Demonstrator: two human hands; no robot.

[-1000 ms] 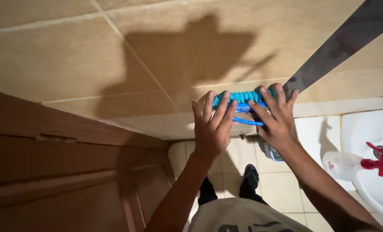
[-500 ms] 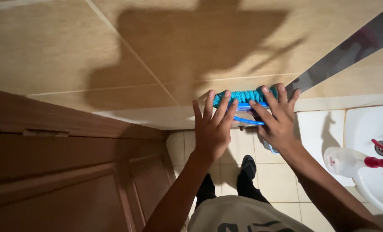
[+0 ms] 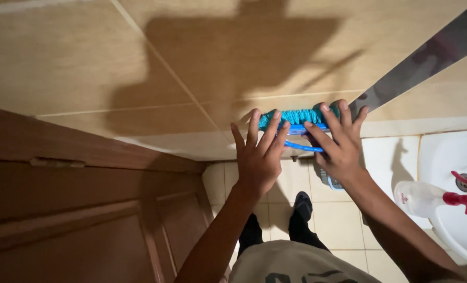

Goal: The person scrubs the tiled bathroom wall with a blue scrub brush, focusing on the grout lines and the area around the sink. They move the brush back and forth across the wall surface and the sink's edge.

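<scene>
Door [image 3: 87, 220] is sitting far left, brown wood. Your left hand [image 3: 258, 157] is pressing flat, fingers spread, on the left end of the blue brush [image 3: 296, 119]; your right hand [image 3: 338, 144] is doing the same on its right end. Brush is lying with its long axis horizontal, bristles against the beige wall tile [image 3: 139, 63], both hands equally close. Spray bottle [image 3: 432, 196] is resting on the white sink [image 3: 453, 157], far right.
</scene>
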